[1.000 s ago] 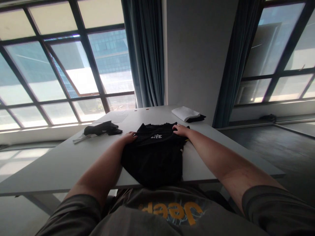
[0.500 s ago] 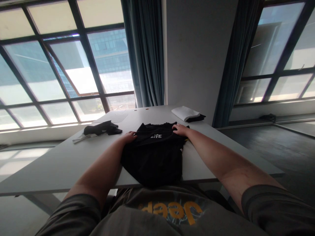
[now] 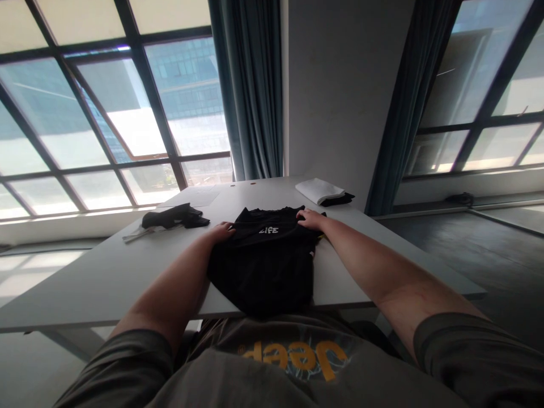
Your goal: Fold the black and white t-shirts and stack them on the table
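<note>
A black T-shirt (image 3: 263, 272) with white lettering lies on the table in front of me, its neckline pointing away and its lower end at the near edge. My left hand (image 3: 221, 232) grips the shirt's left side near the shoulder, fingers curled on the cloth. On the opposite side my right hand (image 3: 310, 220) pinches the fabric near the other shoulder. A bit of yellow and white shows from under the shirt's right side. The undersides of both hands are hidden.
The white table (image 3: 165, 277) reaches toward the windows. Crumpled black cloth (image 3: 176, 215) lies over something white on the left. A folded white cloth (image 3: 319, 190) rests on a black one (image 3: 340, 199) at the far right. Behind stand a curtain (image 3: 250, 90) and a pillar (image 3: 340, 90).
The whole view has shifted slightly. Both hands keep their grip on the T-shirt at the same places, and the shirt lies much as before.
</note>
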`<state>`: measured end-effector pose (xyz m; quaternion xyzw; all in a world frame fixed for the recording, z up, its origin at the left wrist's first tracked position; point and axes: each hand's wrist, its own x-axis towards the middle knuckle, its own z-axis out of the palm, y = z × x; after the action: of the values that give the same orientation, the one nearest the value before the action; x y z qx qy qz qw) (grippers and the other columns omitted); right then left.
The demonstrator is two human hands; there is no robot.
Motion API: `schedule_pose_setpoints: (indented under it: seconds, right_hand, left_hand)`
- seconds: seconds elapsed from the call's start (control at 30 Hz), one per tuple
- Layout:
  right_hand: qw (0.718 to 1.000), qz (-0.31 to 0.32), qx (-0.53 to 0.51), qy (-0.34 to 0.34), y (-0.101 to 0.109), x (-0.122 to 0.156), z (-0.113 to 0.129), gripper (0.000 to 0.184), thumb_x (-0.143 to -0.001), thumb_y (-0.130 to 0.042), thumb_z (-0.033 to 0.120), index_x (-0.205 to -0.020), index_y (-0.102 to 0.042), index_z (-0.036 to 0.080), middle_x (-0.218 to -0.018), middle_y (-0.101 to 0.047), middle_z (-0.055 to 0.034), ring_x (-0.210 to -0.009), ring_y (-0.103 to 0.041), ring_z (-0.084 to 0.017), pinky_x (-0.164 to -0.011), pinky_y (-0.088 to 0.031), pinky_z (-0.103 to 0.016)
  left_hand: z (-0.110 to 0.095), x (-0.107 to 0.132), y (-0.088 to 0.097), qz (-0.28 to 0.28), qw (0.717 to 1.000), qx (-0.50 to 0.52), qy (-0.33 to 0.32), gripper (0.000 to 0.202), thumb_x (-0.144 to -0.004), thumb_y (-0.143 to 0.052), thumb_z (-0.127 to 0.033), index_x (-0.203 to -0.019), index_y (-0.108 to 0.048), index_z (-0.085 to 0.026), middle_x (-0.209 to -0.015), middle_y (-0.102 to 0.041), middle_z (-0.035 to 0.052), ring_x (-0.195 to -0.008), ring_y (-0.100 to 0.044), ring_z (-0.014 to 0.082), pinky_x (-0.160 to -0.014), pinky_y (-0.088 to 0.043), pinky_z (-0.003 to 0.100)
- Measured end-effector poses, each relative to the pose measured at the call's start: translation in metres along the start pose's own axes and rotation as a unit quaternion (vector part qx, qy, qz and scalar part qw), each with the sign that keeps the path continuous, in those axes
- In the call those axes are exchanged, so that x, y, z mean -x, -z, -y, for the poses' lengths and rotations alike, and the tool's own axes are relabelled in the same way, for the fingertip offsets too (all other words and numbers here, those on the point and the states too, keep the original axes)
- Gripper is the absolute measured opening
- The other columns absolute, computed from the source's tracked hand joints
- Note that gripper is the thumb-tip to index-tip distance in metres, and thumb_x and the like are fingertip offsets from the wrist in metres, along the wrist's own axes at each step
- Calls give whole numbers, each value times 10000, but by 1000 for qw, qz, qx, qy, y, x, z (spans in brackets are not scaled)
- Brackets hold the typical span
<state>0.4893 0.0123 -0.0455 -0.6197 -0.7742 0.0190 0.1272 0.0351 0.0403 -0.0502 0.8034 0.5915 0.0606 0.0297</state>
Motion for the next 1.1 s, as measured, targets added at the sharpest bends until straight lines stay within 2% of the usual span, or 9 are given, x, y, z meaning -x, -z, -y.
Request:
schedule_pose_setpoints:
  seconds: [0.37, 0.63, 1.1]
  right_hand:
    - [1000, -7, -9, 4, 1, 1, -3, 416, -934, -676, 380, -1324, -703, 237, -1357, -646, -121, -1235, -644, -280, -1121, -479, -352]
    - [1000, -6, -7, 5, 1, 1, -1, 395, -938, -664, 358, -1310, -705, 231, -1342, -648, -118, -1244, -640, -265, -1125, -474, -335]
    - [1000, -9, -11, -1, 2, 2, 0, 412, -923, -687, 390, -1306, -709, 239, -1345, -647, -122, -1194, -653, -282, -1098, -493, -354]
  left_hand:
    - [2, -3, -2, 2, 1000, 9, 0, 592, -1094, -499, -484, -1623, -518, -219, -1655, -447, 144, -1487, -483, 331, -1244, -347, 392]
    - [1, -4, -2, -5, 1000, 7, 0, 570, -1083, -520, -467, -1604, -543, -237, -1635, -482, 135, -1463, -510, 349, -1225, -381, 420]
    - [3, -5, -2, -4, 1000, 11, 2, 573, -1083, -522, -470, -1598, -548, -220, -1639, -471, 146, -1467, -508, 343, -1226, -378, 406]
